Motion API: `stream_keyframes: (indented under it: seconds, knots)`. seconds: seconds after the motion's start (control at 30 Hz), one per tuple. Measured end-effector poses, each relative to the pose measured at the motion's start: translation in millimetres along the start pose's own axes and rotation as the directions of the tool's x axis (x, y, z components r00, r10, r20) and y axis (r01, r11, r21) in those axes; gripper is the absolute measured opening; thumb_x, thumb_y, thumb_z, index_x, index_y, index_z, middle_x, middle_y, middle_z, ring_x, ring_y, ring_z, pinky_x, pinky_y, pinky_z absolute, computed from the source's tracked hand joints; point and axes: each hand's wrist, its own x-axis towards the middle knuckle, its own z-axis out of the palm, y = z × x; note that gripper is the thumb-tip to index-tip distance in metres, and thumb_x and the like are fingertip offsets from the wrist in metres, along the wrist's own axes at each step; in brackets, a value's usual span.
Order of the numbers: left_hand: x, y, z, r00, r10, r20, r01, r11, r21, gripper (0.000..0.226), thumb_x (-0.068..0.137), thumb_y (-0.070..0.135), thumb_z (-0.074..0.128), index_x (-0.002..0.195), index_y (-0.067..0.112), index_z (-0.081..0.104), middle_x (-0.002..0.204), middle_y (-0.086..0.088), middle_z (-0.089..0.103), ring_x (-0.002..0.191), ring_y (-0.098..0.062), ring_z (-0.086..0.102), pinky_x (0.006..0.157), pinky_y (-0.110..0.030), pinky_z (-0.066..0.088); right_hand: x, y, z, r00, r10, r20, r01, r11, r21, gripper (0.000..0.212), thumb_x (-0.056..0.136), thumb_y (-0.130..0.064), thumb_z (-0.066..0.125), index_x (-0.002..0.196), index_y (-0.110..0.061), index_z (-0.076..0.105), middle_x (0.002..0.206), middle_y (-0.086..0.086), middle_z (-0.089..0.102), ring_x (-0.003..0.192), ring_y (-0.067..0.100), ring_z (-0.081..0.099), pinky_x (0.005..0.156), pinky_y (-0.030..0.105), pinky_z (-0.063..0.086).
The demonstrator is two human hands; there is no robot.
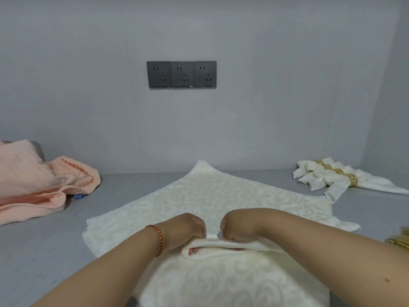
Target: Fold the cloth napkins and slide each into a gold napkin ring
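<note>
A cream patterned napkin lies spread like a diamond on the grey table, on top of a stack of more napkins. A raised fold runs across its middle. My left hand and my right hand sit side by side on that fold, fingers curled, each pinching the cloth. At the back right lie several finished napkins held in gold napkin rings. Loose gold rings show at the right edge.
A heap of peach towels lies at the left, with a small blue object beside it. Three dark wall sockets are on the grey wall behind. Bare grey table shows front left.
</note>
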Motion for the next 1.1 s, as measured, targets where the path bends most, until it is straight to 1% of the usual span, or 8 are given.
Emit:
stream_keyframes:
  seconds: [0.13,0.3,0.47,0.63,0.73,0.8,0.9,1.1]
  knots:
    - [6.8,3.5,1.9,1.0,-0.012,0.021,0.007,0.977,0.215,0.02,0.09,0.023,0.057,0.07,0.02,0.059,0.058,0.002,0.059,0.051,-0.003,0.051,0.068,-0.022,0.043,3.3,7.5,13.5,0.997,0.081,0.022,-0.078,0.993,-0.09,0.047,0.102,-0.038,0.036,0.118,-0.001,0.059,0.121,0.013,0.059,0.11,0.029,0.055,0.09,0.032,0.039]
    - [6.5,11.5,4.2,0.999,-0.005,0.041,-0.01,0.936,0.351,0.022,0.091,0.029,0.054,0.07,0.027,0.056,0.058,0.007,0.056,0.056,-0.004,0.049,0.066,-0.019,0.041,-0.6,12.8,20.7,0.994,0.079,-0.08,-0.082,0.996,-0.038,0.05,0.098,-0.05,0.037,0.12,-0.01,0.057,0.121,0.005,0.06,0.108,0.025,0.055,0.084,0.031,0.039]
    - [10.4,17.2,5.2,0.999,-0.02,0.048,0.0,0.918,0.397,0.027,0.093,0.036,0.057,0.067,0.028,0.054,0.062,0.006,0.055,0.059,-0.008,0.051,0.063,-0.019,0.041,-9.9,16.8,22.0,0.997,0.029,-0.078,-0.028,1.0,0.007,0.039,0.1,-0.044,0.038,0.088,-0.01,0.053,0.078,0.0,0.049,0.08,0.02,0.046,0.061,0.024,0.033]
    - [8.8,15.9,16.9,0.991,0.077,-0.112,-0.026,0.915,0.403,0.022,0.089,0.038,0.062,0.076,0.024,0.052,0.07,0.008,0.055,0.061,-0.006,0.048,0.06,-0.019,0.039,-8.1,16.4,27.1,0.996,0.03,-0.079,-0.032,0.999,-0.021,0.039,0.1,-0.04,0.037,0.077,-0.012,0.05,0.077,0.001,0.05,0.072,0.017,0.046,0.063,0.025,0.034]
    - [2.7,6.5,24.3,0.774,0.552,-0.31,-0.196,0.675,0.712,0.015,0.086,0.025,0.055,0.074,0.018,0.061,0.074,0.008,0.058,0.071,-0.01,0.054,0.063,-0.022,0.043,-7.3,15.7,28.2,0.995,0.034,-0.092,-0.036,0.999,-0.026,0.041,0.099,-0.038,0.038,0.065,-0.016,0.041,0.067,-0.002,0.043,0.062,0.014,0.041,0.058,0.025,0.032]
    - [-5.8,-4.7,33.0,0.633,0.748,-0.2,-0.229,0.427,0.875,0.016,0.075,0.022,0.05,0.069,0.022,0.065,0.067,0.01,0.059,0.065,-0.012,0.058,0.055,-0.023,0.047,-6.9,15.9,27.9,0.995,0.035,-0.093,-0.037,0.999,-0.019,0.041,0.098,-0.036,0.038,0.064,-0.016,0.041,0.066,-0.002,0.043,0.063,0.015,0.041,0.06,0.026,0.033]
    - [-20.5,-24.9,58.7,0.704,0.699,-0.122,-0.209,0.369,0.906,0.032,0.063,0.024,0.063,0.093,0.026,0.075,0.087,0.012,0.073,0.081,-0.008,0.07,0.07,-0.023,0.058,-6.4,15.6,28.2,0.995,0.038,-0.087,-0.041,0.999,-0.028,0.038,0.099,-0.031,0.038,0.063,-0.017,0.041,0.066,-0.003,0.044,0.06,0.013,0.04,0.057,0.024,0.032]
    - [-34.5,-24.9,70.2,0.771,0.63,-0.092,-0.182,0.357,0.916,0.053,0.076,0.045,0.039,0.112,0.024,0.073,0.112,0.008,0.071,0.104,-0.003,0.067,0.089,-0.022,0.053,-6.0,12.0,21.9,1.0,0.029,-0.005,-0.029,0.995,-0.098,0.027,0.1,-0.025,0.038,0.084,-0.01,0.053,0.078,0.0,0.052,0.072,0.017,0.049,0.064,0.026,0.036]
